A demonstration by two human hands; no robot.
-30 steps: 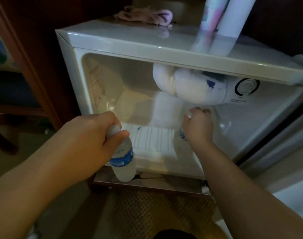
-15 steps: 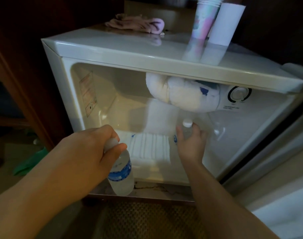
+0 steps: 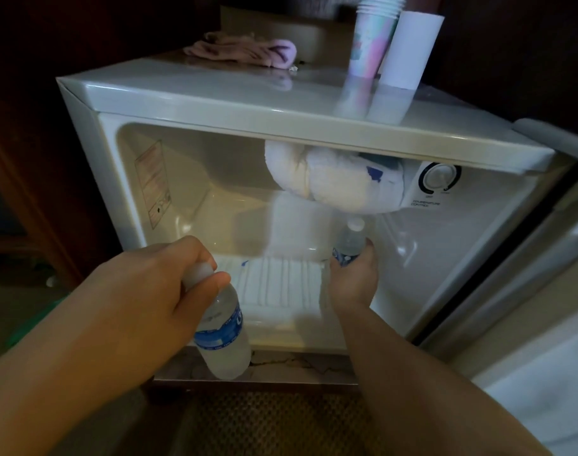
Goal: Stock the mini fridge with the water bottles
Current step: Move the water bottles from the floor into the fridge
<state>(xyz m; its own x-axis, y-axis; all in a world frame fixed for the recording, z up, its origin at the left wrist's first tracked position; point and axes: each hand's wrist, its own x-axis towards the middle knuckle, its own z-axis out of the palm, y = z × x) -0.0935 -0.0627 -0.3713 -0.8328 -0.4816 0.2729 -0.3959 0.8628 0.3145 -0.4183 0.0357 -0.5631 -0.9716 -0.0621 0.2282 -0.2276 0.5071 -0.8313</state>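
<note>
A small white mini fridge [image 3: 195,103] stands open in front of me. Inside, at the right rear of its floor, my right hand [image 3: 353,278] grips the lower body of an upright water bottle [image 3: 350,240] with a white cap and blue label. My left hand [image 3: 149,291] hangs in front of the fridge's lower left opening, pinching the cap and neck of a second water bottle [image 3: 223,337]. That bottle dangles below the fridge floor's front lip.
A frost-coated freezer box [image 3: 327,182] bulges down from the fridge ceiling beside a temperature dial [image 3: 440,177]. On top stand stacked paper cups [image 3: 369,41], a white paper roll [image 3: 409,47] and a pink cloth [image 3: 244,52]. The open door [image 3: 544,264] is at the right.
My right hand slid from the bottle's cap down to its lower body, setting it upright deeper at the right rear. My left hand with its bottle stays roughly in place.
</note>
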